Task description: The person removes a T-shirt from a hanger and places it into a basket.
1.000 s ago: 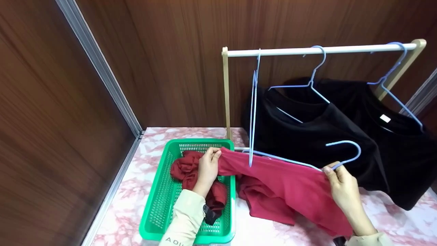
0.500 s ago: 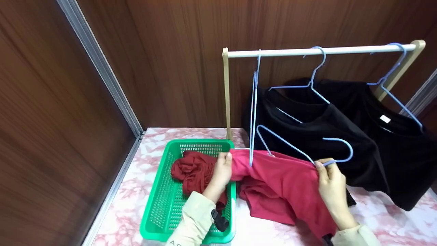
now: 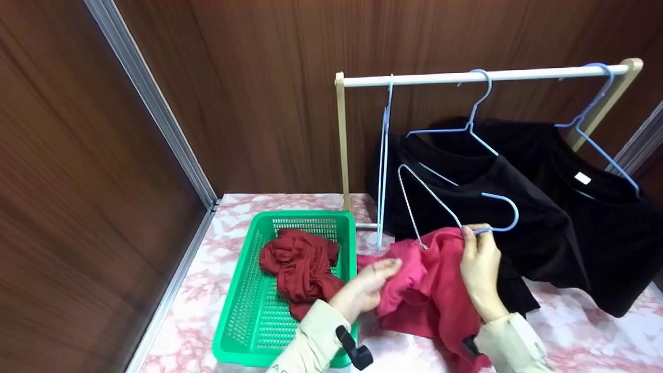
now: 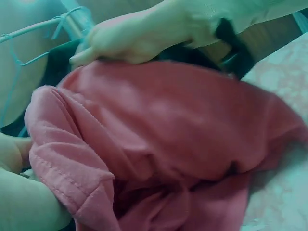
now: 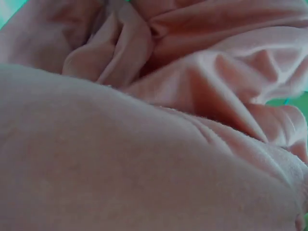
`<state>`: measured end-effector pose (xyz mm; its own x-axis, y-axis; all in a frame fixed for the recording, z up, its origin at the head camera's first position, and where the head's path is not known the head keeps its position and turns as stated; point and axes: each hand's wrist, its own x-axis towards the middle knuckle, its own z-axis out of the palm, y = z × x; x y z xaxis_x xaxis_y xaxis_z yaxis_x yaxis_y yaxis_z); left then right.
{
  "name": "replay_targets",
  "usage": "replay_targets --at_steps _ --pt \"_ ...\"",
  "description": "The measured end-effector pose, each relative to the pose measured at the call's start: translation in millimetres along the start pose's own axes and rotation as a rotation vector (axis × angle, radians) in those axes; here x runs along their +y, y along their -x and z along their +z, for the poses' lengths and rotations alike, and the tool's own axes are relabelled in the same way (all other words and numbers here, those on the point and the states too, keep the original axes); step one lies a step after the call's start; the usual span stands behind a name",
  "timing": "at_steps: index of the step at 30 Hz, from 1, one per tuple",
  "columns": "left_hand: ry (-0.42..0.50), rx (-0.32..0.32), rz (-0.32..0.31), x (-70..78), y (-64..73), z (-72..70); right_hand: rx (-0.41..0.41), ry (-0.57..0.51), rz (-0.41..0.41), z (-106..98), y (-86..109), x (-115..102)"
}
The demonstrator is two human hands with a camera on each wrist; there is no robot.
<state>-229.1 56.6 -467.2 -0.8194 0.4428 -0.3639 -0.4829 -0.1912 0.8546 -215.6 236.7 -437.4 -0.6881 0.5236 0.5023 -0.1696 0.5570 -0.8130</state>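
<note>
A crumpled red shirt [image 3: 449, 282] hangs between my two hands, its lower part down by the marbled tabletop. My left hand [image 3: 365, 287] pinches a bunched edge of it; a stitched hem shows there in the left wrist view. At the neck of a blue wire clothes hanger [image 3: 431, 192], my right hand [image 3: 481, 272] grips the wire together with some of the red cloth. The hanger's hook points up and right, and one arm stands bare above the shirt. Its other arm is hidden. Folds of the shirt [image 5: 216, 91] fill much of the right wrist view.
A green basket [image 3: 224, 331] at left holds a dark red garment [image 3: 300, 269]. Behind stands a rack with a white rail [image 3: 430, 79], bearing a bare hanger [image 3: 383, 176] and two black shirts [image 3: 518, 207] on hangers. Brown panels [image 3: 259, 103] enclose the back and left.
The left hand has moved right and down from above the basket, bunching the stretched shirt. The right hand has shifted left and up. One hanger arm has come out of the cloth and risen.
</note>
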Motion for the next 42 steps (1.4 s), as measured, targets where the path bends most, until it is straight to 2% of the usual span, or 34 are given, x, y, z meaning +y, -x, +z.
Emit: replay_targets --at_steps 2,6,11,14,17,20,24,28,30,34,42 --pt "-0.052 -0.032 -0.023 -7.5 -1.6 5.9 0.010 -0.020 0.005 4.8 -0.4 -0.9" --pt "-0.119 -0.033 -0.047 -20.6 -3.7 16.7 0.027 -0.048 0.023 12.8 -1.5 -3.5" --pt "-0.213 -0.021 -0.024 -31.5 -8.2 25.4 0.030 -0.074 0.051 18.6 -0.6 -7.9" --pt "-0.284 -0.020 0.020 -39.5 -13.2 27.2 0.027 -0.096 0.073 20.7 0.8 -9.5" --pt "-0.325 0.027 0.102 -48.1 -16.5 28.1 0.020 -0.102 0.089 22.2 2.6 -11.3" --pt "-0.321 0.113 0.194 -55.1 -17.8 28.3 0.007 -0.088 0.093 23.0 3.9 -12.6" --pt "-0.339 0.217 0.298 -56.5 -18.4 26.2 -0.013 -0.079 0.088 21.9 3.9 -12.6" --pt "-0.461 0.329 0.367 -52.4 -19.2 20.9 -0.069 -0.057 0.094 19.2 0.7 -11.1" --pt "-0.520 0.362 0.392 -51.1 -19.5 17.2 -0.102 -0.030 0.105 17.5 -1.3 -10.5" --pt "-0.648 0.394 0.448 -49.6 -18.5 10.7 -0.140 0.016 0.140 13.8 -5.3 -8.9" --pt "-0.835 0.386 0.466 -51.6 -16.8 6.7 -0.143 0.043 0.103 11.2 -10.7 -8.4"
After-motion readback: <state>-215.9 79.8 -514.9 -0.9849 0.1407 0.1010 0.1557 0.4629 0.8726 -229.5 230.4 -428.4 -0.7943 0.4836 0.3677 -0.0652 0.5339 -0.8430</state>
